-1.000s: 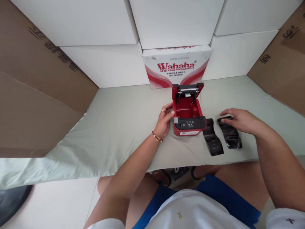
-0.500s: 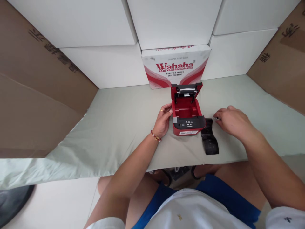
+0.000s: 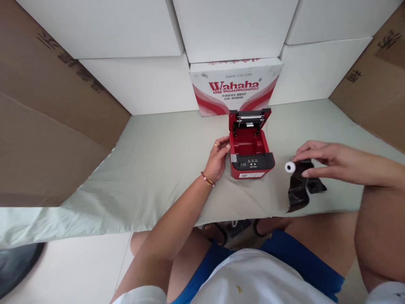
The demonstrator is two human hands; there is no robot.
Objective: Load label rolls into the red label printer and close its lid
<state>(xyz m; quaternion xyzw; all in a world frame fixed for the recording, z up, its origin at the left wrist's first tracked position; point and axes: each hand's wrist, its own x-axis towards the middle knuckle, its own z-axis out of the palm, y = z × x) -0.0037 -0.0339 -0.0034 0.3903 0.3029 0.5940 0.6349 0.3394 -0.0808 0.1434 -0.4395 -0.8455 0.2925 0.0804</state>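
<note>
A small red and black label printer [image 3: 253, 164] stands on the cloth with its lid [image 3: 249, 119] raised and its red inner bay showing. My left hand [image 3: 218, 159] rests against the printer's left side, thumb and fingers bent on its edge. To the right of the printer, my right hand [image 3: 319, 158] has its fingers over a small white paper roll [image 3: 290, 167], whose end with a dark core hole faces left. A black shiny strip [image 3: 298, 192] hangs in folds below the roll and under the thumb. Part of the roll is hidden by the fingers.
A Wahaha water carton [image 3: 236, 86] stands behind the printer, before stacked white boxes [image 3: 136, 84]. Large brown cartons flank the left [image 3: 47, 126] and right [image 3: 376, 80]. The pale green cloth [image 3: 164, 169] ends in front of my knees.
My right hand has turned and shifted slightly right, bringing the roll's white end into view. The black strip has moved right, away from the printer, and is more folded. My left hand stays put.
</note>
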